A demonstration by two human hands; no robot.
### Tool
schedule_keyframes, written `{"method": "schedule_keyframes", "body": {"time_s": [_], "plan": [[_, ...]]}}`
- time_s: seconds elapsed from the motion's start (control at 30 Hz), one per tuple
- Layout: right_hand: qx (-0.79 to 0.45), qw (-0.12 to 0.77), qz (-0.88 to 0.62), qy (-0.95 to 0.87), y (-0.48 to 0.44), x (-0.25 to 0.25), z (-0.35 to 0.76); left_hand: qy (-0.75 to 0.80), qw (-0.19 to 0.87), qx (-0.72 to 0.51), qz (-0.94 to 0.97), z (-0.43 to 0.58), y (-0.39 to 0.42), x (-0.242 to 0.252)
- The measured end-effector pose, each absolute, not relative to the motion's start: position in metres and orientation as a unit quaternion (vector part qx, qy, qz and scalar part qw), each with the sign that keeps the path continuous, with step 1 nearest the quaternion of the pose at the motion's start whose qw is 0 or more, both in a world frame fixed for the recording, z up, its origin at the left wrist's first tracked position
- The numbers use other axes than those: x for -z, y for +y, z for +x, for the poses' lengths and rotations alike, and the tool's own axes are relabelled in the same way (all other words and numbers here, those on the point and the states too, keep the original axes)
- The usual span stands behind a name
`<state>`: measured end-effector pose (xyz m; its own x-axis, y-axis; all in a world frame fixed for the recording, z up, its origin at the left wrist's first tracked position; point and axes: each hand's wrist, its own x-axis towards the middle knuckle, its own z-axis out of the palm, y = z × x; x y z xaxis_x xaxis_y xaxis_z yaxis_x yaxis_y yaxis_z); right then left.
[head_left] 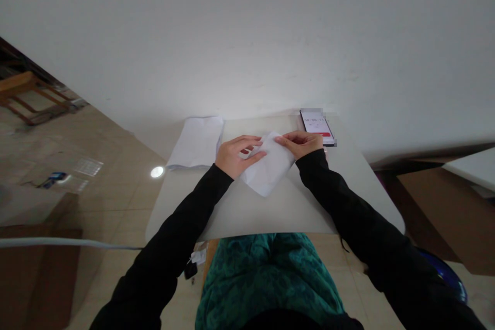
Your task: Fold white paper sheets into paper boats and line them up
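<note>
Inward, both hands (240, 156) (301, 144) on folded paper (268, 167)

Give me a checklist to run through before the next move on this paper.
1. Both hands on the paper: ok. The left hand and right hand both rest on the folded white paper.
2. Paper lying on the table: ok.
3. Paper apart from the paper stack: ok. A gap shows between them.
4. Right hand clear of the phone: cannot tell. It sits right at the phone's lower corner.
5. Folded edges lined up: cannot tell. The hands cover part of them.
6. Phone timer running: cannot tell. One moment shows no change.
</note>
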<state>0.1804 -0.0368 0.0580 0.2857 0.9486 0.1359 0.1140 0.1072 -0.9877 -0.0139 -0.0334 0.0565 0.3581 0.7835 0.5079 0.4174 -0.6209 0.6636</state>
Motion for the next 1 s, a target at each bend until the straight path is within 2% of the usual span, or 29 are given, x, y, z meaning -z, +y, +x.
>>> {"method": "schedule_keyframes", "body": {"time_s": [0.17,0.57,1.0], "plan": [[-0.372,0.585,-0.531,-0.487,-0.038,-0.053,0.176,0.43,0.335,-0.442,0.712,-0.008,-0.032,-0.053],[-0.399,0.576,-0.445,-0.559,-0.043,-0.054,0.169,0.446,0.439,-0.49,0.607,-0.003,-0.04,-0.053],[-0.358,0.593,-0.437,-0.574,-0.049,-0.058,0.168,0.462,0.437,-0.506,0.582,0.001,-0.044,-0.059]]}}
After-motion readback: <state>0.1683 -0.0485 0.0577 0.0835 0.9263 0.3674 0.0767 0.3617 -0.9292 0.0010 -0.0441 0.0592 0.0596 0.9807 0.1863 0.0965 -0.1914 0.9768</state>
